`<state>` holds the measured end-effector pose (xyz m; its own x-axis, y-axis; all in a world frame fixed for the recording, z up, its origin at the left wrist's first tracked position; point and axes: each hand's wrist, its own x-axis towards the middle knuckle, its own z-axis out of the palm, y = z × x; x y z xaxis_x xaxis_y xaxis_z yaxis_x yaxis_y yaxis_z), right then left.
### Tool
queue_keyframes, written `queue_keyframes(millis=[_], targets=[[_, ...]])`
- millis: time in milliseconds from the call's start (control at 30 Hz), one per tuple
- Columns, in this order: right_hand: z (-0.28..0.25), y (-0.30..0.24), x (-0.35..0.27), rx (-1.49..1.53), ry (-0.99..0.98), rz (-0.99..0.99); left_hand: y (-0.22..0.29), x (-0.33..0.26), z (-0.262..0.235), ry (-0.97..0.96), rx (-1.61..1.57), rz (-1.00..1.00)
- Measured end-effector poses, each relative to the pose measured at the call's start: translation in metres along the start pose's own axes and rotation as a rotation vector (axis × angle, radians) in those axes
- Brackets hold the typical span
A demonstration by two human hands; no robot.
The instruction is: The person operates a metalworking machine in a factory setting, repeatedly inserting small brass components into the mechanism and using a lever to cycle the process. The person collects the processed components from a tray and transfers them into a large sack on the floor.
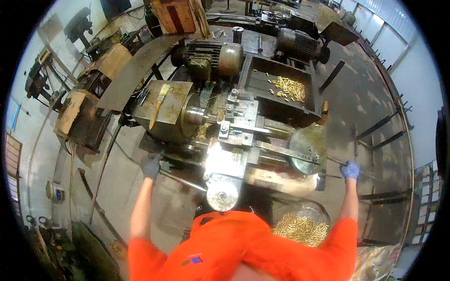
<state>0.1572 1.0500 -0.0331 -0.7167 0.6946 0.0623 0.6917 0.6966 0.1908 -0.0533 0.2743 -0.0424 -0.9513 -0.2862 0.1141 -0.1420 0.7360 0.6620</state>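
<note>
Lathe levers (pixel 180 179): left grip (pixel 151 165) closed on one, right grip (pixel 349 171) on handle (pixel 335 161) (blue gloves); brass pieces (pixel 302 229) in bucket below.

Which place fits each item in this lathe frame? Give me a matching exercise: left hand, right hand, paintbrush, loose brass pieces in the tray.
Things:
1. left hand
2. right hand
3. paintbrush
4. loose brass pieces

Places:
A. in the dark tray behind the carriage
B. on a thin lever at the lathe's right end
C. lying on top of the headstock
D. on a long handle at the lathe's front left

Pairs: 1-D, 2-B, 3-C, 4-A
</note>
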Motion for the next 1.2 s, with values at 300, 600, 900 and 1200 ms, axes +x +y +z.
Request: queue_keyframes(millis=[300, 600, 900, 1200], targets=[[-0.010, 0.023, -0.158, 0.214, 0.033, 0.124, -0.007, 0.039, 0.030, 0.142, -0.197, 0.062], [0.024, 0.101, -0.240, 0.004, -0.070, 0.517, -0.001, 0.044, 0.023, 0.151, -0.268, -0.005], [0.027, 0.096, -0.261, 0.087, -0.042, 0.538, -0.002, 0.045, 0.024, 0.194, -0.226, 0.010], [0.003, 0.072, -0.279, 0.107, -0.053, 0.559, -0.017, 0.052, 0.030, 0.180, -0.204, 0.057]])
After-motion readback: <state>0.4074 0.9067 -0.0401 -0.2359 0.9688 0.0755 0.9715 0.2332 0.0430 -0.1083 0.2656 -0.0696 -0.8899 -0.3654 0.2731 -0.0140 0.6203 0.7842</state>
